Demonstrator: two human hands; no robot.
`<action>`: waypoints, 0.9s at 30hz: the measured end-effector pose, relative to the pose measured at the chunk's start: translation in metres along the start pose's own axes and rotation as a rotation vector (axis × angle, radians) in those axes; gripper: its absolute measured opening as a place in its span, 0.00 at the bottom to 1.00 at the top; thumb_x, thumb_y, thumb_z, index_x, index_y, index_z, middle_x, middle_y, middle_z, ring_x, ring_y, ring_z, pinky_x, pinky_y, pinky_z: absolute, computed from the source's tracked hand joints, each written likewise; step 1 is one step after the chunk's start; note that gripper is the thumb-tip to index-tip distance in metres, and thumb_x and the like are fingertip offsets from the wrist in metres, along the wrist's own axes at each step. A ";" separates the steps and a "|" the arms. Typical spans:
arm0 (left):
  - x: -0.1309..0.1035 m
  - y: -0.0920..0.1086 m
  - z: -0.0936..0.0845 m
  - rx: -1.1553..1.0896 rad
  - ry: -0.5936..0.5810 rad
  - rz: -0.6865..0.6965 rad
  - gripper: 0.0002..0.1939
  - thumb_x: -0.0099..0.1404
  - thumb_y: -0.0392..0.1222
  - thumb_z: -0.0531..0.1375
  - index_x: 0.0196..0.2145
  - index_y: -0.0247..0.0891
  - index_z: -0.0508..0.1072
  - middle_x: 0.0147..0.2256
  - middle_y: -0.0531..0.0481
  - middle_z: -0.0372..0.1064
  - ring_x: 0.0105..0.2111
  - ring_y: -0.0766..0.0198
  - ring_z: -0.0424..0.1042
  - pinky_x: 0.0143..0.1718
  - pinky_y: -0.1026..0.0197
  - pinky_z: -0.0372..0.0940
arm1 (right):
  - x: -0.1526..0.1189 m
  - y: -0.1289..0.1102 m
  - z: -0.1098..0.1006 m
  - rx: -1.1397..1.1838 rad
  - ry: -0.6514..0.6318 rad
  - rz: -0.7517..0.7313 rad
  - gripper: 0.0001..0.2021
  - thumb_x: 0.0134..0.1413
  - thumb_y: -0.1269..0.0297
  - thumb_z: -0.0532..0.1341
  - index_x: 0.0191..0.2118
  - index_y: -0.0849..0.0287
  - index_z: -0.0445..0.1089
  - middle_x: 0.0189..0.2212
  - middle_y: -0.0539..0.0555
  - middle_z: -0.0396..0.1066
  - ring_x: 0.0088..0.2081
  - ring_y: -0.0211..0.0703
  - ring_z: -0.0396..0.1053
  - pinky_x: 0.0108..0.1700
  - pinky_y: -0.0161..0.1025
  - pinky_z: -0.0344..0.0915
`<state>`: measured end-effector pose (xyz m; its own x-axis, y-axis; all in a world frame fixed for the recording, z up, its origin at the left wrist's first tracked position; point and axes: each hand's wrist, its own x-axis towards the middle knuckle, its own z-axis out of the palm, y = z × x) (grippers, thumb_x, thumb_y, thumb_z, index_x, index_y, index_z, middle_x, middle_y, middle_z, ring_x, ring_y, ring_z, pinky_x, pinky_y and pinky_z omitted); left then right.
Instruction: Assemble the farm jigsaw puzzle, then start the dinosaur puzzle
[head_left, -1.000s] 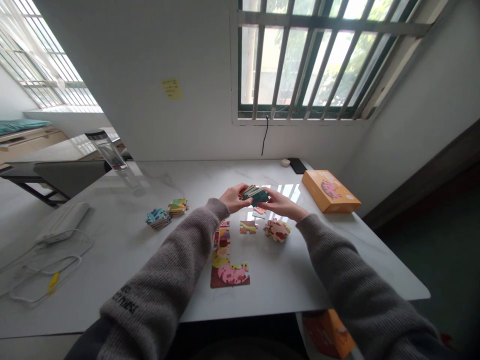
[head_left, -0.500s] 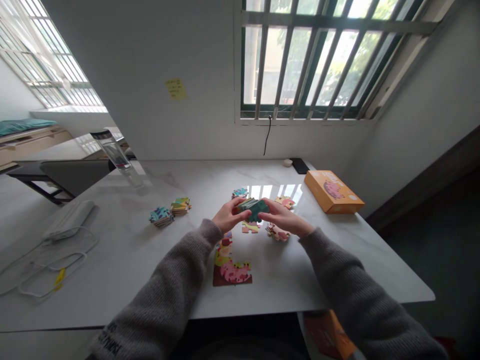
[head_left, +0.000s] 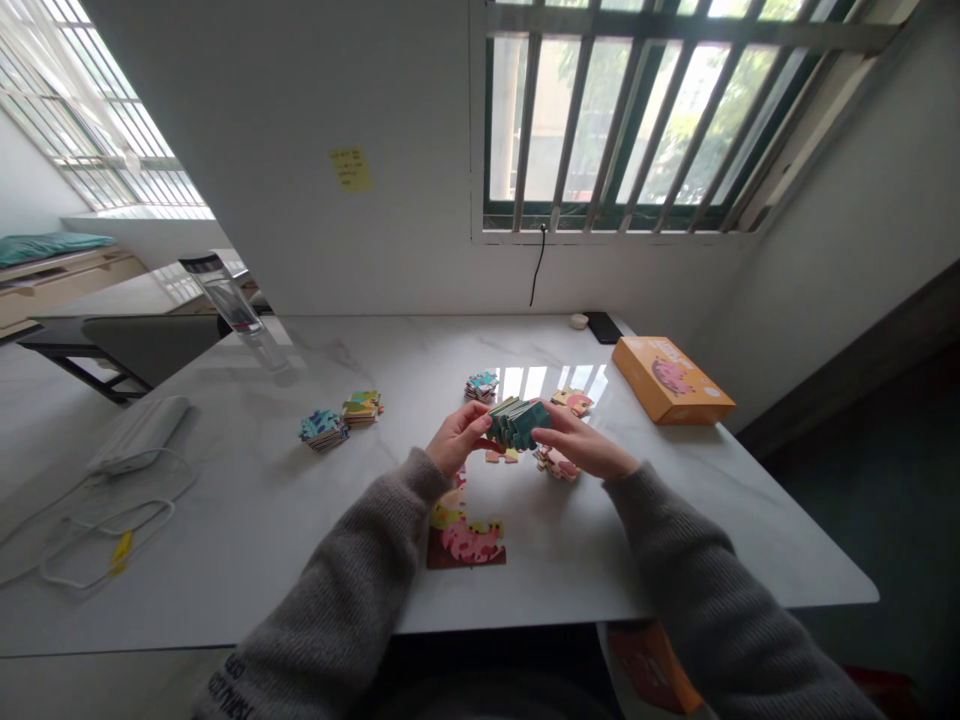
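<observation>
The left forearm [head_left: 341,590] reaches in from seven o'clock, the right forearm [head_left: 720,560] from four (both sleeved down to the wrist). The left hand [head_left: 454,440] points toward two o'clock, the right hand [head_left: 589,445] toward ten, both bent into a grip.

The white table [head_left: 277,540] is shiny. On its left are a clear bottle [head_left: 225,298] and a flat white thing [head_left: 142,438] with a cord. A blue puzzle pile [head_left: 323,430] sits beside a yellow-green pile [head_left: 362,408]. Farther right are a light blue pile [head_left: 481,387], a yellow-pink pile [head_left: 572,402] and a pink pile [head_left: 556,463]. Joined puzzle pieces [head_left: 469,542] lie near the front. An orange box [head_left: 671,382] lies on the right.
</observation>
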<state>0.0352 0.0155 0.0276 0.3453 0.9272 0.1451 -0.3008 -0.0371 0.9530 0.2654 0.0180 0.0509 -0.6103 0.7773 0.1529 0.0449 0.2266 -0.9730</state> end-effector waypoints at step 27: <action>-0.008 0.003 -0.001 0.136 -0.080 0.060 0.24 0.62 0.59 0.65 0.40 0.34 0.71 0.35 0.46 0.75 0.30 0.61 0.78 0.34 0.57 0.77 | -0.004 0.002 -0.002 0.107 -0.042 -0.032 0.23 0.58 0.60 0.66 0.58 0.56 0.68 0.52 0.57 0.70 0.52 0.47 0.69 0.55 0.43 0.67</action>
<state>0.0309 0.0078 0.0291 0.4012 0.8895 0.2185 -0.2014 -0.1470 0.9684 0.2699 0.0166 0.0487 -0.6427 0.7448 0.1794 -0.0591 0.1853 -0.9809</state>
